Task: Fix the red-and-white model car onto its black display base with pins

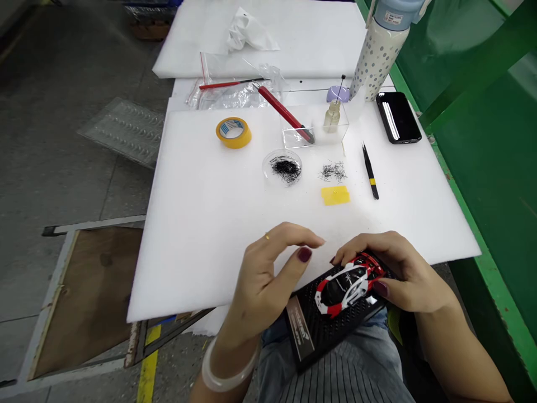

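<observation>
A small red, white and black model car sits on a black textured base with a name plate, tilted over the lap at the table's front edge. My right hand is wrapped round the far right end of the base and the car's red end, thumb on the near side. My left hand hovers beside the base's left part, thumb and index finger apart, with nothing between them. Beyond the hands lie a yellow piece, loose thin black strands and a round clear dish of black strands.
Black tweezers and a phone lie at the right. A yellow tape roll, a clear tray with a red pen and small bottle, plastic bags and a tall flask stand farther back.
</observation>
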Tool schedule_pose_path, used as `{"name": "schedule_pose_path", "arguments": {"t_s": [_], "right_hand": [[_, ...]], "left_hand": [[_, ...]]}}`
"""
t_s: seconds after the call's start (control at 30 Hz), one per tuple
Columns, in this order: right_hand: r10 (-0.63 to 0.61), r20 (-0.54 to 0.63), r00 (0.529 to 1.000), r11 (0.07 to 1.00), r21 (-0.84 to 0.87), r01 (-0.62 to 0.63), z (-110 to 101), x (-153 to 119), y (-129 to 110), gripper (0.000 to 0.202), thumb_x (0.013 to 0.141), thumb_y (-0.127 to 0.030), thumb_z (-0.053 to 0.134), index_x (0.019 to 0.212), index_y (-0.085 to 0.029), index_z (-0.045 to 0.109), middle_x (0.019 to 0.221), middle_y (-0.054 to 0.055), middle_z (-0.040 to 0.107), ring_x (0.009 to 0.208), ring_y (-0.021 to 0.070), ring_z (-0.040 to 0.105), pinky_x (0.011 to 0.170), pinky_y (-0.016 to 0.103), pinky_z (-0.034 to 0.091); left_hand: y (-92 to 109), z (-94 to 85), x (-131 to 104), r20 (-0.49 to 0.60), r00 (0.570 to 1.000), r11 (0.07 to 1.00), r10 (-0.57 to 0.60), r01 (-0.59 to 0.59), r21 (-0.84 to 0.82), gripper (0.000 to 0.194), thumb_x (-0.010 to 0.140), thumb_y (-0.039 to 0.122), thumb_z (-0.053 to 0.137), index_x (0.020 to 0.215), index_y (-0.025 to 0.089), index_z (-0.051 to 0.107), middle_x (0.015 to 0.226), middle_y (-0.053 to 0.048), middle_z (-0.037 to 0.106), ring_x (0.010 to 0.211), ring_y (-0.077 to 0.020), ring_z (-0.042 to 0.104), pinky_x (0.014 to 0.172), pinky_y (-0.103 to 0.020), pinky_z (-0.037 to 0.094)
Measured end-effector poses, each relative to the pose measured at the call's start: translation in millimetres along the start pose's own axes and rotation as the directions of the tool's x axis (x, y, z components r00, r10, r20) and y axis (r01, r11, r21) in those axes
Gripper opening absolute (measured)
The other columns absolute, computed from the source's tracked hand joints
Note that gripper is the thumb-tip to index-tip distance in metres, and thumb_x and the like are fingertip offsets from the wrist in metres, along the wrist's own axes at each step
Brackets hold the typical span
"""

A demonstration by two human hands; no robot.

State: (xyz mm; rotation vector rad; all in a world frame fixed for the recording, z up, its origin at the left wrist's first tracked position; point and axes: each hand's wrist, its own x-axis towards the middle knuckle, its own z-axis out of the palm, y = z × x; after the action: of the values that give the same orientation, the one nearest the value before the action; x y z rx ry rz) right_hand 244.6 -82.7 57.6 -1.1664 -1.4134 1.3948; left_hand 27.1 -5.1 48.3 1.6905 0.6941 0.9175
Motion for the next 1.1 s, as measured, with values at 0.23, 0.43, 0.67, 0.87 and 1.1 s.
{"name": "schedule_pose_path", "arguments": {"t_s": [0.23, 0.43, 0.67, 0.87, 1.1], "right_hand": [[-0.243, -0.279, 0.929, 0.969, -0.024, 0.246, 10, 1, 9, 0.029, 0.081, -0.035, 0.072, 0.107, -0.022, 0.07, 0.106, 0.008, 0.076, 0.1, 0.0231, 0.071, 0.087, 0.034, 0.057], [-0.368, -0.341, 0.865, 0.93, -0.116, 0.35, 26, 7, 15, 0.031, 0.081, -0.028, 0.069, 0.111, -0.021, 0.07, 0.109, 0.009, 0.074, 0.1, 0.0226, 0.07, 0.087, 0.036, 0.058], [-0.511, -0.302, 0.805, 0.858, -0.232, 0.458, 27, 8, 20, 0.041, 0.077, -0.022, 0.065, 0.118, -0.019, 0.068, 0.112, 0.012, 0.072, 0.103, 0.0273, 0.069, 0.083, 0.04, 0.059], [-0.483, -0.24, 0.842, 0.865, -0.279, 0.417, 22, 1, 18, 0.048, 0.075, -0.018, 0.065, 0.124, -0.021, 0.065, 0.12, 0.01, 0.07, 0.108, 0.0263, 0.068, 0.088, 0.038, 0.058], [-0.253, -0.225, 0.941, 0.919, -0.361, 0.16, 15, -3, 4, 0.041, 0.079, -0.018, 0.069, 0.119, -0.025, 0.064, 0.12, 0.006, 0.072, 0.108, 0.0218, 0.07, 0.094, 0.031, 0.056]], "left_hand": [[-17, 8.7, -30, -0.193, 0.981, 0.981, 0.027, -0.063, -0.183, 0.107, 0.061, 0.09, 0.065, 0.145, 0.027, 0.046, 0.14, -0.016, 0.057, 0.118, -0.0326, 0.066, 0.093, -0.042, 0.062], [-21, 38.6, -33, -0.176, 0.984, 0.914, -0.002, -0.069, -0.401, 0.091, 0.075, 0.06, 0.082, 0.147, 0.03, 0.035, 0.132, -0.014, 0.065, 0.119, -0.0298, 0.067, 0.1, -0.045, 0.059], [-22, 38.9, -32, -0.156, 0.987, 0.795, 0.025, -0.114, -0.596, 0.067, 0.081, 0.035, 0.084, 0.136, 0.03, 0.047, 0.133, -0.007, 0.067, 0.124, -0.0255, 0.064, 0.106, -0.039, 0.054], [-19, 39.0, -33, -0.137, 0.991, 0.757, -0.009, -0.083, -0.648, 0.063, 0.079, 0.036, 0.085, 0.131, 0.03, 0.05, 0.131, -0.006, 0.067, 0.123, -0.0226, 0.063, 0.107, -0.035, 0.053], [-28, 37.1, -25, -0.036, 0.978, 0.665, -0.203, 0.111, -0.739, 0.059, 0.078, 0.044, 0.085, 0.125, 0.03, 0.052, 0.128, -0.008, 0.067, 0.123, -0.0305, 0.063, 0.105, -0.048, 0.052]]}}
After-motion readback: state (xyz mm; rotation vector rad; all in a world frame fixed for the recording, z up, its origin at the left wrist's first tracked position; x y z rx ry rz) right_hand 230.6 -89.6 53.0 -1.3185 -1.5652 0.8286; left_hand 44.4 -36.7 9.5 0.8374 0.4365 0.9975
